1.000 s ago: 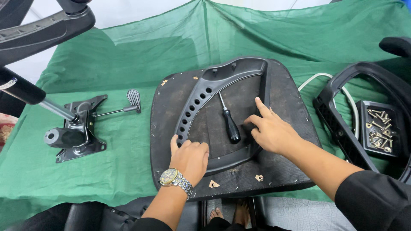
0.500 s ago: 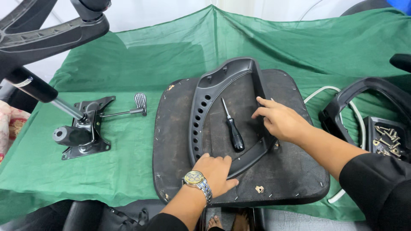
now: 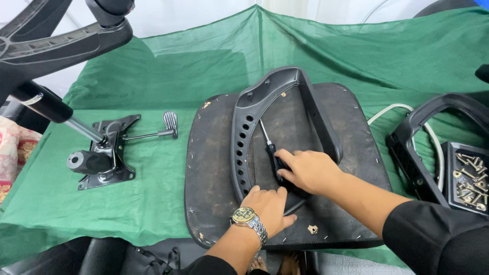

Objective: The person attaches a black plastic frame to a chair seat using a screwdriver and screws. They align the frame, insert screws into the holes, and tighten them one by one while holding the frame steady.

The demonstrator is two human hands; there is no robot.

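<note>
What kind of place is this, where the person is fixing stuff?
Probably a small workshop or a room set up for putting an office chair together. A green cloth covers the table, chair parts lie on it, such as the seat base and a metal tilt mechanism, and a tray of screws sits nearby.

Green cloth, black seat pan, black armrest, silver-gold wristwatch
</note>
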